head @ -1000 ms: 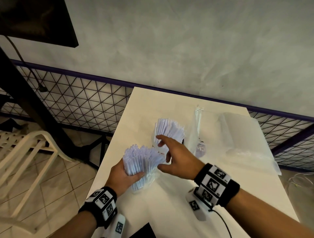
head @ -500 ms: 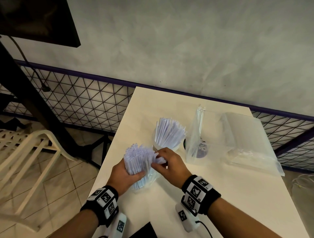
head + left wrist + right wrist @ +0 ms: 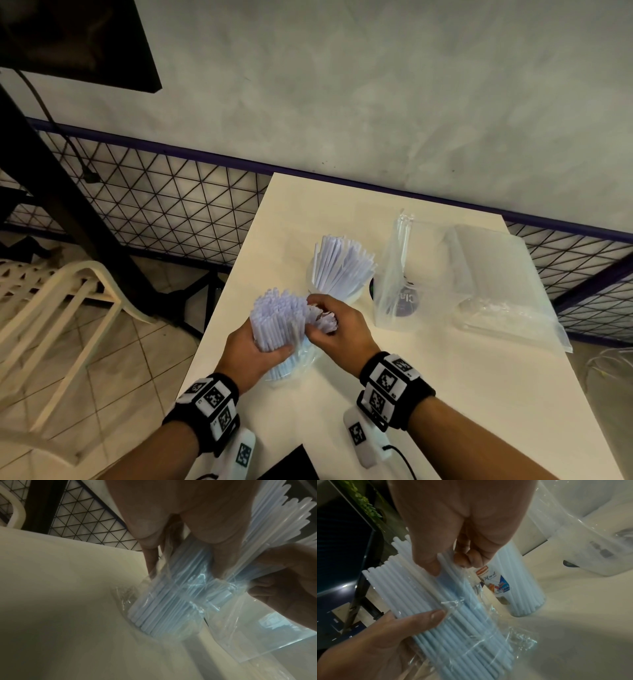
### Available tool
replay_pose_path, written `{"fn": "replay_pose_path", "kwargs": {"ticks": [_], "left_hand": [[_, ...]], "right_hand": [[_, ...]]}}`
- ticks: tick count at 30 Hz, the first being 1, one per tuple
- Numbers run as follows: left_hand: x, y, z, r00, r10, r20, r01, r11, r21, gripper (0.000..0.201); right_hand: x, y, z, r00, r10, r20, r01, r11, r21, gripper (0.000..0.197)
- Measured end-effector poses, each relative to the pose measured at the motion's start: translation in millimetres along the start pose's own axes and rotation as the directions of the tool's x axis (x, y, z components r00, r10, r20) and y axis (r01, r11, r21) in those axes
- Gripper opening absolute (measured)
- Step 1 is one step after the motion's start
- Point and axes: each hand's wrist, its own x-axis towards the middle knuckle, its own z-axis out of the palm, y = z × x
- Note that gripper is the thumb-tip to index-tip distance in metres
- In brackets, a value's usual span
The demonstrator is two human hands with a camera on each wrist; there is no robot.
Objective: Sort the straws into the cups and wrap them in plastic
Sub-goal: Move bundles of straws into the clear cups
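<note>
White table (image 3: 445,394), straw-filled cup (image 3: 342,270) behind both hands (image 3: 255,353) gripping bagged straws (image 3: 277,318).

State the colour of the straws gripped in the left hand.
Pale blue-white, translucent straws, held by the left hand; clearest in the right wrist view.

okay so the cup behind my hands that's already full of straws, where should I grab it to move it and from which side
Probably low on the cup wall, below where the straws fan out past the rim, with a sideways grip. Come from its left: the plastic bag stands close on its right. From above, the spread straw tips would likely block your fingers.
</note>
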Motion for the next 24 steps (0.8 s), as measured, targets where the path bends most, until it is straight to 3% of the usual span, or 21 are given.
{"fn": "replay_pose_path", "kwargs": {"ticks": [6,14,20,24], "left_hand": [[0.4,-1.0,-0.3,1.000,-0.002,-0.001,0.002,1.000,0.011,0.057],[0.0,-0.2,-0.8,1.000,0.003,-0.001,-0.003,1.000,0.016,0.057],[-0.6,1.8,-1.7,1.000,0.010,-0.002,-0.010,1.000,0.001,0.057],[-1.9,4.4,-2.1,1.000,0.016,0.010,-0.016,1.000,-0.006,0.057]], "right_hand": [[-0.3,0.5,1.5,0.997,-0.039,-0.060,0.037,0.999,-0.034,0.010],[2.0,-5.7,-2.6,0.998,-0.055,-0.030,0.056,0.998,0.024,0.008],[6.4,-13.6,-10.5,0.992,-0.120,-0.030,0.119,0.992,-0.042,0.029],[10.0,-18.1,-18.7,0.991,-0.131,0.020,0.132,0.988,-0.073,0.020]]}}
